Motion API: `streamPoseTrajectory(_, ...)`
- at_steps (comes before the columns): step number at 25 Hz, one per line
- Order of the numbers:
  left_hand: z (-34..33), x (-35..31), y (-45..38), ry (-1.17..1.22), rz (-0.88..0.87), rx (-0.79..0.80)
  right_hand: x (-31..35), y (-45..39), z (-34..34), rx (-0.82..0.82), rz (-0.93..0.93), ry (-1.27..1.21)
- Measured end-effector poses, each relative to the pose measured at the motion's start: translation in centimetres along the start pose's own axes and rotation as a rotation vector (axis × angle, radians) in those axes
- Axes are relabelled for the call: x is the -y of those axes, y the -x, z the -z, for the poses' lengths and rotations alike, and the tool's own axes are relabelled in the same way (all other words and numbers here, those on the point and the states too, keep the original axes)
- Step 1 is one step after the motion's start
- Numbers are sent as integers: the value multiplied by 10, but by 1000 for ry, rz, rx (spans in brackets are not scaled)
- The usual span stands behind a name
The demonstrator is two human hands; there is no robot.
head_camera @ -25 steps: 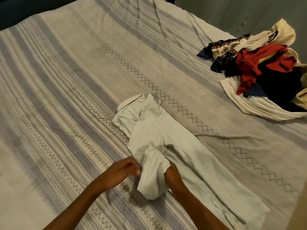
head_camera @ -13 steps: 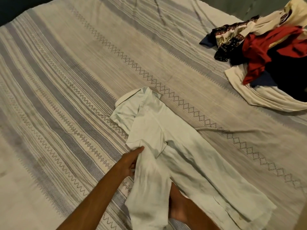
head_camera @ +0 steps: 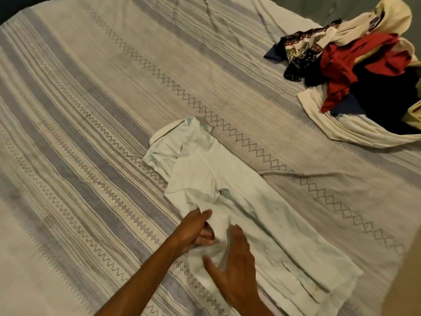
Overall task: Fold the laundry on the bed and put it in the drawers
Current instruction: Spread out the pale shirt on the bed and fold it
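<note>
A pale mint collared shirt (head_camera: 227, 179) lies flat and lengthwise on the striped bedspread (head_camera: 91, 110), collar toward the far left and hem at the near right. My left hand (head_camera: 196, 231) grips a bunched fold of its sleeve at the shirt's near side edge, fingers curled round the cloth. My right hand (head_camera: 232, 265) lies on the same sleeve just in front, fingers spread and fairly straight, pressing the fabric down. The drawers are out of view.
A heap of unfolded laundry (head_camera: 364, 71) sits at the far right of the bed: cream, red, dark navy and a patterned piece. A dark wall runs behind the heap. The bed's near right edge shows at the frame's right side.
My right hand has come out from under the sleeve and now lies on top of it. My left hand stays on the sleeve fold. The camera view has shifted a little.
</note>
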State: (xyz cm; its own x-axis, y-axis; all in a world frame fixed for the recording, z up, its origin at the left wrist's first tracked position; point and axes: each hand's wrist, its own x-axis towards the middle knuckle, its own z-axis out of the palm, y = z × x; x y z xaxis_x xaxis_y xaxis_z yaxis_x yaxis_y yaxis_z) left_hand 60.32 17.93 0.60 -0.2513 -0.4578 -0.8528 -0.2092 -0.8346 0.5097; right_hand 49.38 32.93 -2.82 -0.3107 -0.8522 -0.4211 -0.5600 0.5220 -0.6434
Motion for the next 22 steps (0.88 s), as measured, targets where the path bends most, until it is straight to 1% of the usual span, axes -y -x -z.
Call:
streamPoseTrajectory(1,-7,-5,1,19,-8,-6,0,3,-10,26,-26,118)
streamPoseTrajectory(2,-13,-10,3,43,-10,-9,4,2,-13,49,-126,182)
streamPoseTrajectory(3,-18,-13,4,81,-10,-10,8,-1,-12,42,-218,165)
streamPoseTrajectory(5,-23,-18,5,167,-14,-26,6,-10,-7,-24,-300,-24)
streamPoseTrajectory(7,-22,-20,3,268,-13,-54,0,-14,-4,-87,-266,-134)
streamPoseTrajectory(9,-21,-18,0,409,-12,-91,1,-11,-7,-132,-144,-44)
streamPoseTrajectory(11,-19,-15,2,564,2,-122,19,-10,-15,-221,-74,143)
streamPoseTrajectory(12,-16,-11,2,636,9,-136,29,-13,-19,-223,-120,186)
streamPoseTrajectory(14,-10,-5,2,762,15,-125,46,-33,-22,-177,-270,158)
streamPoseTrajectory(15,-6,-4,5,790,11,-111,51,-42,-23,-167,-305,146)
streamPoseTrajectory(18,9,-3,6,791,-61,-81,58,-60,-14,-204,-297,99)
streamPoseTrajectory(19,17,-4,7,758,-103,-63,59,-61,-7,-202,-291,79)
streamPoseTrajectory(22,42,5,2,507,-284,-5,71,-56,32,-100,-268,36)
